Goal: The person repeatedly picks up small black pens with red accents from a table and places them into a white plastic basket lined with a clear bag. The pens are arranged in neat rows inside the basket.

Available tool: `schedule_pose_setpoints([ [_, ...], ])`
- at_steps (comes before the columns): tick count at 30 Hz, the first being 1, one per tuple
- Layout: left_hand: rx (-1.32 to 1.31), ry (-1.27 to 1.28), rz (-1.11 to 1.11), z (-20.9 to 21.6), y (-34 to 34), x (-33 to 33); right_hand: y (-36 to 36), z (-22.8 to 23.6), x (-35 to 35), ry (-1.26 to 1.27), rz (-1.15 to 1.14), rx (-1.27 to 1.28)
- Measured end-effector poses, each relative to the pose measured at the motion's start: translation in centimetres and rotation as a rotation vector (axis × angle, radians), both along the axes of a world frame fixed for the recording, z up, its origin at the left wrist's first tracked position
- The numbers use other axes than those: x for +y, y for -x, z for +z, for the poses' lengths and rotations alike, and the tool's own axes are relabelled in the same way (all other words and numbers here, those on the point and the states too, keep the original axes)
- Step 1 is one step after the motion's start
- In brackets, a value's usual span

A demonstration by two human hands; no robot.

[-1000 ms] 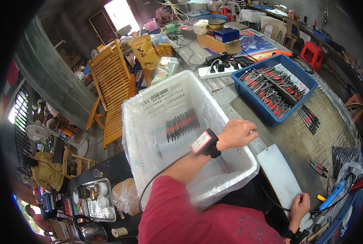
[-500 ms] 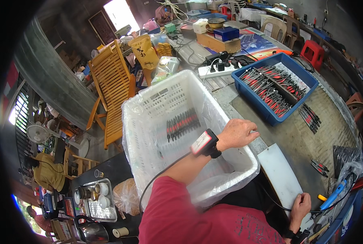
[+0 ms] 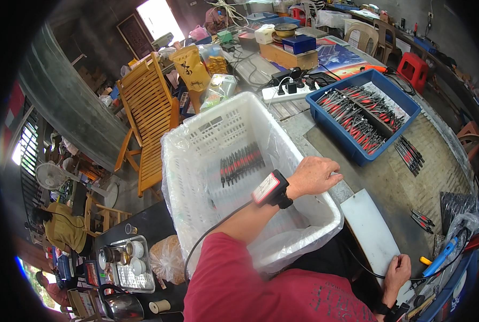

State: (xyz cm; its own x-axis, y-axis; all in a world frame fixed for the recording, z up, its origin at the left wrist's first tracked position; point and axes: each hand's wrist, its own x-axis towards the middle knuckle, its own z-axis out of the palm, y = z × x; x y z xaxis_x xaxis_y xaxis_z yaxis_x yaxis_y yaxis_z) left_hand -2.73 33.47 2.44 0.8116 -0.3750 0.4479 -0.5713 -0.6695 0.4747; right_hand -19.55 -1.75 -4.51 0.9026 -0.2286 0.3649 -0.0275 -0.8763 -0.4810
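My left hand (image 3: pixel 314 176) lies over the right rim of a white perforated crate (image 3: pixel 207 126) lined with clear plastic. Its fingers are curled; their undersides are hidden, so what they hold, if anything, does not show. A small black device with a white label (image 3: pixel 270 188) is strapped to that wrist. Inside the crate is a neat row of slender black-and-red pen-like pieces (image 3: pixel 240 164). At the near end of a white board (image 3: pixel 369 220), my right hand (image 3: pixel 398 272) is closed, its grip hidden from view.
On the table, a blue bin (image 3: pixel 363 153) holds many similar pieces, with loose bundles (image 3: pixel 409 155) beside it. A blue-handled tool (image 3: pixel 440 256) with a cable lies at right. Behind the crate are a power strip (image 3: pixel 288 94) and a wooden chair (image 3: pixel 147 115). Another person (image 3: pixel 65 225) sits far left.
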Motion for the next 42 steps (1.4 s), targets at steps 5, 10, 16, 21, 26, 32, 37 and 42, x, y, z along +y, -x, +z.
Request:
schedule_pose_setpoints([
  [5, 0.004, 0.015, -0.004, 0.10, 0.02, 0.01, 0.01, 0.04, 0.01, 0.000, 0.001, 0.004],
  [10, 0.065, -0.004, 0.010, 0.20, 0.10, -0.03, -0.01, 0.09, 0.12, 0.011, -0.001, -0.003],
  [16, 0.049, -0.006, 0.005, 0.22, 0.05, -0.02, 0.01, 0.25, 0.20, -0.008, -0.005, 0.012],
  [21, 0.121, 0.000, 0.030, 0.52, 0.18, -0.13, 0.00, 0.22, 0.22, 0.005, 0.007, -0.014],
  [26, 0.103, -0.005, 0.021, 0.64, 0.24, -0.09, -0.01, 0.20, 0.20, -0.002, 0.006, -0.007],
  [32, 0.095, -0.006, 0.018, 0.59, 0.23, -0.09, -0.01, -0.03, 0.02, 0.016, 0.010, -0.011],
  [37, 0.091, -0.011, 0.019, 0.58, 0.22, -0.07, -0.05, -0.34, -0.21, 0.017, 0.022, -0.027],
  [42, 0.114, -0.013, 0.025, 0.65, 0.21, -0.12, 0.00, -0.28, -0.20, 0.027, 0.013, -0.010],
])
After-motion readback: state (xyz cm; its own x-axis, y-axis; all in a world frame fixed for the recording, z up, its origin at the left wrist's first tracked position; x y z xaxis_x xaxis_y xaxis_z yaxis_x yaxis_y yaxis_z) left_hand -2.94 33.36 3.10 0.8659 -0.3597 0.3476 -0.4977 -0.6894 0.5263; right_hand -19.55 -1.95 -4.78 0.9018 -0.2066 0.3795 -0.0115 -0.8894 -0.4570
